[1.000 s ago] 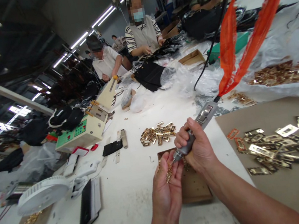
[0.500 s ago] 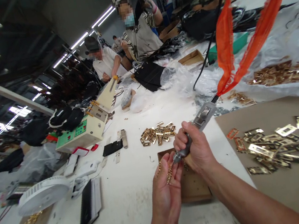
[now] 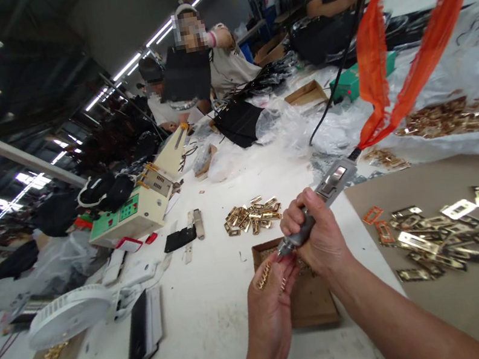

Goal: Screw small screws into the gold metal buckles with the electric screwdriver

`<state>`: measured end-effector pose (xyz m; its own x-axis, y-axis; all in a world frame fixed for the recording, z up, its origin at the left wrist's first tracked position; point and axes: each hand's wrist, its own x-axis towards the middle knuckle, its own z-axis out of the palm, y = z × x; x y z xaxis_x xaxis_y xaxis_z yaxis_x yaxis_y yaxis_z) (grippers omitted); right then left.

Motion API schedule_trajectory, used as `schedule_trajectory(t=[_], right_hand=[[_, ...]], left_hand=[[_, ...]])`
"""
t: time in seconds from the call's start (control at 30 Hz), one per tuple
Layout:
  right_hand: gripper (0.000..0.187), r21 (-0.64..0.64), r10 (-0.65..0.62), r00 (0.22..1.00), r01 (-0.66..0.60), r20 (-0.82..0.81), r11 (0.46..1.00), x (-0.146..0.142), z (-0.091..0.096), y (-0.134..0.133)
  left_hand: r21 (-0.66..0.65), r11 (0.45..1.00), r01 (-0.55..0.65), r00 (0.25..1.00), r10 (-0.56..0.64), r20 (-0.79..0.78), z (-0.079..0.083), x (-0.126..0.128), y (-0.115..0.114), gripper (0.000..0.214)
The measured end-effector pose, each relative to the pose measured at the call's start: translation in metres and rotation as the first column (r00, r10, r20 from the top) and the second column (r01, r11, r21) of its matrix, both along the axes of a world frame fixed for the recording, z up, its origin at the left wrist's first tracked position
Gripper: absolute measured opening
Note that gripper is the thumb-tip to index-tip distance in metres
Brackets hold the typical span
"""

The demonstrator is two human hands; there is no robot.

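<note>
1. Head view: a grey handheld power tool is gripped by the right hand, fingers wrapped around it.
2. Its tip is held at the left hand, where small gold pieces are cradled in curled fingers.
3. A cardboard box is positioned below; gold frames are piled beyond.

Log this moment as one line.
Left hand: holds small gold pieces | Right hand: grips grey handheld tool, angled down to left hand | Beneath: cardboard box
</note>
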<state>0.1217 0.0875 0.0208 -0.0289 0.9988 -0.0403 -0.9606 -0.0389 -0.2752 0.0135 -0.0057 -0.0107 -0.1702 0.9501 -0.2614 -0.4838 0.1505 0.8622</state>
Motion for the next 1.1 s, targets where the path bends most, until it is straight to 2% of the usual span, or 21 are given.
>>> schedule_trajectory(t=[0.37, 0.77, 0.93, 1.1], right_hand=[[0.04, -0.046, 0.006, 0.998, -0.009, -0.067, 0.999, -0.0008, 0.0013, -0.0004], [0.044, -0.094, -0.012, 0.999, 0.008, -0.042, 0.996, -0.0068, -0.0001, -0.0017], [0.043, -0.071, -0.008, 1.0, 0.006, -0.029, 0.997, -0.0052, 0.0014, -0.0025], [0.043, -0.069, -0.03, 0.998, 0.026, -0.047, 0.997, -0.0008, 0.0, 0.0016]], left_hand=[[0.031, 0.999, 0.018, 0.999, -0.017, -0.05, 0.0015, 0.0068, 0.0007, 0.031], [0.027, 1.0, -0.002, 0.999, 0.003, -0.048, -0.0005, 0.0057, -0.0039, 0.032], [0.017, 1.0, 0.008, 0.994, -0.006, -0.106, 0.0026, 0.003, -0.0033, 0.035], [-0.055, 0.997, -0.059, 0.98, 0.048, -0.191, 0.0057, -0.0013, -0.0001, 0.044]])
